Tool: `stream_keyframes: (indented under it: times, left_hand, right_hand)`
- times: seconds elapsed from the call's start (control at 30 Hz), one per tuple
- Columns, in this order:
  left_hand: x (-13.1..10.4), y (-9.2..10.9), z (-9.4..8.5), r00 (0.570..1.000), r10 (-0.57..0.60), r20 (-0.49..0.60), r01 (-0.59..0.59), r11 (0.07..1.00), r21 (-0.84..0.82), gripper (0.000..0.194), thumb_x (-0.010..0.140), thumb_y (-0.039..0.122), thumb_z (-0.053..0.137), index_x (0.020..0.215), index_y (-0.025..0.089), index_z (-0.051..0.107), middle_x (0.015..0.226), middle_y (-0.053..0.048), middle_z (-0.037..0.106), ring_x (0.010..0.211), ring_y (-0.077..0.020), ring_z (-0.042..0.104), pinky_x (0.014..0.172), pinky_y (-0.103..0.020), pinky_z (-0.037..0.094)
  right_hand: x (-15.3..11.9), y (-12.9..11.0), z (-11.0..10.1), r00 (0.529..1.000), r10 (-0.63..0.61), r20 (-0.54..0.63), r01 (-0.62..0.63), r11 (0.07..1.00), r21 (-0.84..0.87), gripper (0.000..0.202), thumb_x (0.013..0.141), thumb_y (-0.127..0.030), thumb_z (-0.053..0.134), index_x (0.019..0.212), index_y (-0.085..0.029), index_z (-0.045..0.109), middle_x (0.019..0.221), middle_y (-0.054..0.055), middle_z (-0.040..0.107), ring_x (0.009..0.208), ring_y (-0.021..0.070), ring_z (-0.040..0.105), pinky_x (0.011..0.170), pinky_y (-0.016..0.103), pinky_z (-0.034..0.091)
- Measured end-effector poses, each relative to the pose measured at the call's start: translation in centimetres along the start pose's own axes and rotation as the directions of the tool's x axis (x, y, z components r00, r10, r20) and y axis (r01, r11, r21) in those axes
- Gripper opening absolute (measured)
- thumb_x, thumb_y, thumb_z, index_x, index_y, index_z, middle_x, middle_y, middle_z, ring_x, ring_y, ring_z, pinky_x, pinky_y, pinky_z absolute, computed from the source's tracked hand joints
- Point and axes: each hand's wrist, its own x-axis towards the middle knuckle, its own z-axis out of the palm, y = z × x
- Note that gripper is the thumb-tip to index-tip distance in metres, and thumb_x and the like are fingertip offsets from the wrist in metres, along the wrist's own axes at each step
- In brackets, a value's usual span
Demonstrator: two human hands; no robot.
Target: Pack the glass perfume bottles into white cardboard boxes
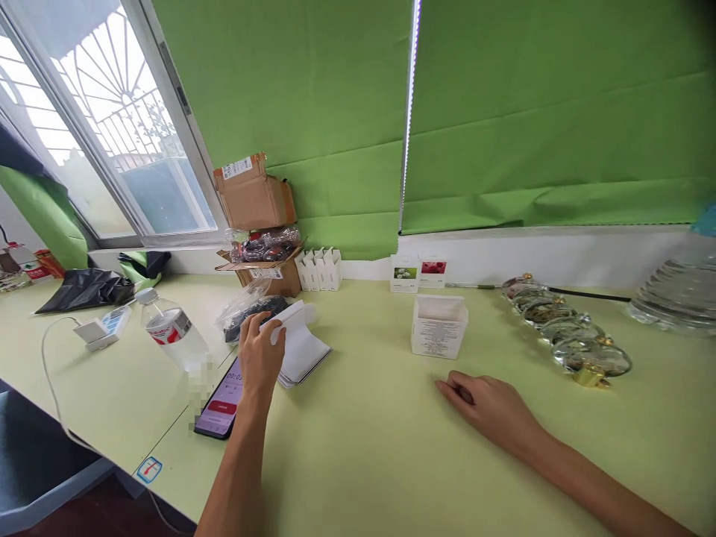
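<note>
Left of the white paper stack [303,349], a clear bottle [174,328] stands well apart and a phone [222,409] lies near, while the left hand [260,350] reaches the stack's left edge with bent fingers, though I cannot tell whether they pinch a sheet. To the stack's right, the open-topped white box [438,332] stands upright and well apart. Farther right of the stack, the right hand [485,409] rests loosely curled, thumb against fingers, and a row of glass pieces [591,353] lies farthest off.
</note>
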Motion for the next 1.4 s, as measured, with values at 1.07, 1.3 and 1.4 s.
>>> stream_keyframes:
  times: [1.07,1.3,1.4]
  left_hand:
    - [-0.6,5.6,-2.2,0.957,-0.235,-0.168,0.157,0.912,-0.379,0.023,0.082,0.035,0.062,0.098,0.019,0.069,0.089,-0.004,0.073,0.071,-0.0158,0.068,0.063,-0.024,0.052]
    - [-3.4,12.2,-1.9,0.991,-0.124,-0.052,0.085,0.878,-0.471,0.021,0.08,0.031,0.065,0.097,0.02,0.071,0.07,0.001,0.072,0.056,-0.0112,0.067,0.055,-0.018,0.05]
    - [-3.8,14.0,-1.7,0.998,-0.047,-0.035,0.022,0.856,-0.516,0.022,0.081,0.028,0.065,0.1,0.021,0.071,0.069,0.002,0.072,0.055,-0.01,0.066,0.055,-0.018,0.05]
  right_hand:
    - [-0.3,-1.2,-1.2,1.0,-0.001,-0.007,0.001,1.0,-0.02,0.039,0.093,-0.042,0.035,0.066,-0.02,0.052,0.062,0.003,0.063,0.057,0.0159,0.055,0.054,0.028,0.02]
    - [-1.2,-1.5,-3.7,0.986,-0.06,0.155,-0.034,0.84,0.542,0.02,0.086,-0.032,0.05,0.084,-0.018,0.064,0.068,0.002,0.063,0.061,0.0136,0.054,0.058,0.025,0.036]
    - [-1.7,-1.9,-5.7,0.897,-0.303,0.323,-0.167,0.444,0.88,0.041,0.078,-0.026,0.063,0.119,-0.022,0.056,0.096,0.005,0.066,0.07,0.0137,0.059,0.062,0.027,0.048]
